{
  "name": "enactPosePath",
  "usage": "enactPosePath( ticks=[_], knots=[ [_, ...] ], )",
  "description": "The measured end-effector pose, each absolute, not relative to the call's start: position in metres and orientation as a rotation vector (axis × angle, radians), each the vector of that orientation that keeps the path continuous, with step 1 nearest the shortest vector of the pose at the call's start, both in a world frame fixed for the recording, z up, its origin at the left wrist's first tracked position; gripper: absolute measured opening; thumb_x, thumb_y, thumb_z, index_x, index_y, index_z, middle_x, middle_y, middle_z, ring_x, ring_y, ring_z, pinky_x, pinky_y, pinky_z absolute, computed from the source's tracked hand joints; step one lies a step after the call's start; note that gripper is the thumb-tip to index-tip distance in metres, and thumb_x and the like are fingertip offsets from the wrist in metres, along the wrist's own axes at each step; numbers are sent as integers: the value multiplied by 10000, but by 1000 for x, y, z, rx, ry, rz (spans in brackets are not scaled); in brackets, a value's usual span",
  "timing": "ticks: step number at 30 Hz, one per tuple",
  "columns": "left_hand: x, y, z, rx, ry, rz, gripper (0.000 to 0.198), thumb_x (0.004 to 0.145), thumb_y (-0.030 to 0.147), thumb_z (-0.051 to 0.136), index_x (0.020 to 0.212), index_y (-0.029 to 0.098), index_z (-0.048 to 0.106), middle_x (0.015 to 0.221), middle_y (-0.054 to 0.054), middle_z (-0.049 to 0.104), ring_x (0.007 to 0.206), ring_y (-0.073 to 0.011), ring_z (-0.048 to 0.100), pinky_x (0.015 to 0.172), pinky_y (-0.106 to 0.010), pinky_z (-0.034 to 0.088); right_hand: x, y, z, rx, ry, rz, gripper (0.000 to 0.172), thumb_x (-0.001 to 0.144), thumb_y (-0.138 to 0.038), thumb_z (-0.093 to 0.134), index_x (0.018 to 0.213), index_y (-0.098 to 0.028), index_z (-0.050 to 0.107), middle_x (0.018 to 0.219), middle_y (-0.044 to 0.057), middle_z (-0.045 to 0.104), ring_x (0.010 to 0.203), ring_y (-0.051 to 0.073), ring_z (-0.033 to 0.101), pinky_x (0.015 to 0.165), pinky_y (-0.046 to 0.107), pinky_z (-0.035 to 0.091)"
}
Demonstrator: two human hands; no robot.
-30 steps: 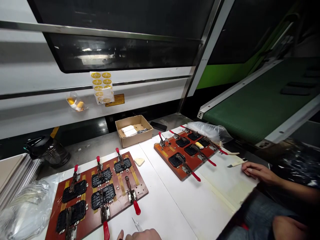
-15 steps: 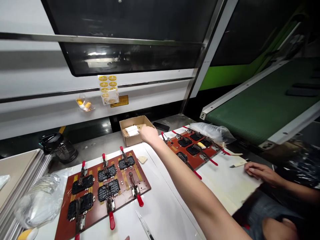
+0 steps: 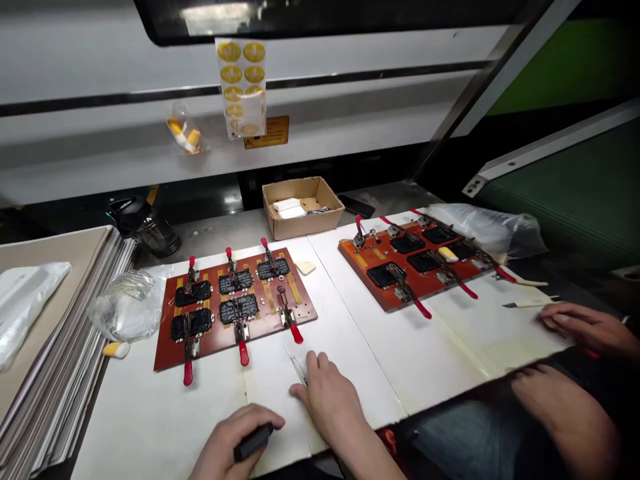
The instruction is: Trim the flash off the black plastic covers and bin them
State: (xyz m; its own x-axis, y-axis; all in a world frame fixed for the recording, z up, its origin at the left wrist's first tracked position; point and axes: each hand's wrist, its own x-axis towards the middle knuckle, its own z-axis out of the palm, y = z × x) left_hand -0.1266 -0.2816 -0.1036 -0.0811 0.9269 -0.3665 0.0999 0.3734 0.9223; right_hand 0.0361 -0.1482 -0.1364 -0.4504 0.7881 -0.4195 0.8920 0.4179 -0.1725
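Observation:
Near the front edge, my left hand [image 3: 227, 443] is closed around a small black rectangular part [image 3: 253, 442], whose kind I cannot make out. To its right, my right hand [image 3: 334, 399] has its thumb and fingers about metal tweezers [image 3: 297, 365] lying low over the white table covering; their points face away from me. Beyond both hands is a reddish-brown fixture board [image 3: 211, 349] with red-handled toggle clamps. Several black ribbed parts [image 3: 239, 309] sit on it. At its front right, one clamp [image 3: 289, 313] stands over a spot with no black part.
A second clamp board [image 3: 360, 270] lies to the right, near a co-worker's hand [image 3: 590, 327] and a brush-like tool [image 3: 530, 304]. Behind stands a cardboard box [image 3: 303, 228]. Stacked sheets [image 3: 95, 300] and a plastic bag [image 3: 127, 307] are on the left.
My right hand has come back from the cardboard box to the tweezers at the front. My left hand has come into view with the black part. The view has tilted downward.

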Motion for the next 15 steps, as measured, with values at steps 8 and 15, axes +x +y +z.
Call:
enactPosePath(
  ticks=[8,15],
  knots=[
    [-126,-300,-104,1015,1587,980,274,976,278,491,1165,305,688,1242,-45,652,1183,-198,586,1028,-266,421,61,-160,-102,1081,2461,-1433,256,1068,-305,259,935,-219,461,862,28,652,794,173,645,739,264,468],
    [-111,-317,-107,584,1732,1184,307,932,194,508,1190,277,655,1252,-27,644,1217,-199,568,1048,-288,410,20,-230,-96,775,2391,-2025,377,1020,-524,311,950,-235,542,700,-32,559,572,123,496,531,222,307]
  ],
)
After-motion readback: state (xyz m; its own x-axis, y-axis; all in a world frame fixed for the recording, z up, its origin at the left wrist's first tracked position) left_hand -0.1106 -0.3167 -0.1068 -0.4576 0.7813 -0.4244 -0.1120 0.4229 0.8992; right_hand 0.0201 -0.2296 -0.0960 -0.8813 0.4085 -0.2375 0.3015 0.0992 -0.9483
